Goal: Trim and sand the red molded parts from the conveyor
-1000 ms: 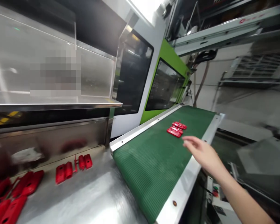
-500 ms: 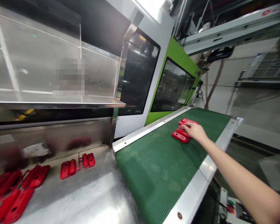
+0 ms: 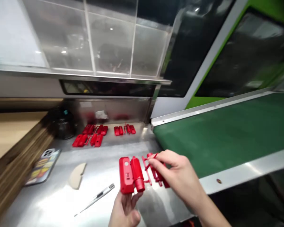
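A set of red moulded plastic parts (image 3: pixel 126 176), joined by a thin sprue, is held up above the metal table. My right hand (image 3: pixel 180 170) pinches the sprue between thumb and fingers, and covers some of the parts on the right. From below, my left hand (image 3: pixel 125 209) grips the lower end of the left parts, its fingertips partly hidden behind them. On the table beyond lie further sets of red moulded parts (image 3: pixel 87 138), with another set (image 3: pixel 124 130) to their right.
A craft knife (image 3: pixel 97 197) with its blade out lies left of my hands, near a beige half-round piece (image 3: pixel 77 176). Farther left are a phone (image 3: pixel 44 167) and a cardboard box (image 3: pixel 16 135). The green conveyor belt (image 3: pixel 227 132) runs along the right, edged by a metal rail.
My right hand has brought the red parts from the conveyor belt to above the table. My left hand has come into view and taken hold of them. The view has swung left.
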Tool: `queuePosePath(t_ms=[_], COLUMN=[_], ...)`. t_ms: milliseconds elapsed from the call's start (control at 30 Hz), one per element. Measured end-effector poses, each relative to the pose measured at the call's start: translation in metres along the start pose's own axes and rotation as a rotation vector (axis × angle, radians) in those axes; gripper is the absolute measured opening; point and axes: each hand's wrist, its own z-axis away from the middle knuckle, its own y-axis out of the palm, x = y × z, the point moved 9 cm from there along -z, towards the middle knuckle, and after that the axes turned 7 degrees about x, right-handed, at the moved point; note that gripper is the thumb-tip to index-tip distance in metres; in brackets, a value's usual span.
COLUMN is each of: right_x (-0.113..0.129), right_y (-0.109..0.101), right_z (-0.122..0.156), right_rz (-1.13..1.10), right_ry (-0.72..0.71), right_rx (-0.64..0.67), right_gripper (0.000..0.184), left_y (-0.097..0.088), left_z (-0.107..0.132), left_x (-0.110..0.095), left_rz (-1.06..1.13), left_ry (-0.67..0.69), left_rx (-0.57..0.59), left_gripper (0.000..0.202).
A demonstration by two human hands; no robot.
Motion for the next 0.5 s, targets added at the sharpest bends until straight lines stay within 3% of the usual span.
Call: queuePosePath(t_ms=[100,200,333,500], right_x=[0.023,0.035,0.043,0.047], right_y=[0.074,0.118,0.144,0.157], right_z=[0.005,0.007,0.011,0.023], right_rz=[-0.108,-0.166,-0.218,-0.197], right_ry=[-0.071,-0.100,-0.078,-0.008], right_rx=[0.170,0.261,0.300,0.262], right_gripper=[0.036,0.035,0.030,0.029], left_y=[-0.029,-0.059,-0.086,-0.096], left_z=[0.019,0.046,0.065,0.065], left_x=[-0.012,-0.022,-0.020,-0.010], left_rz=[0.139,0.201,0.207,0.153], left_ry=[0.061,0.082,0.048,-0.045], left_rx=[-0.006,-0.044,-0.052,0.013], left_gripper=[0.092,0.080,0.081,0.084])
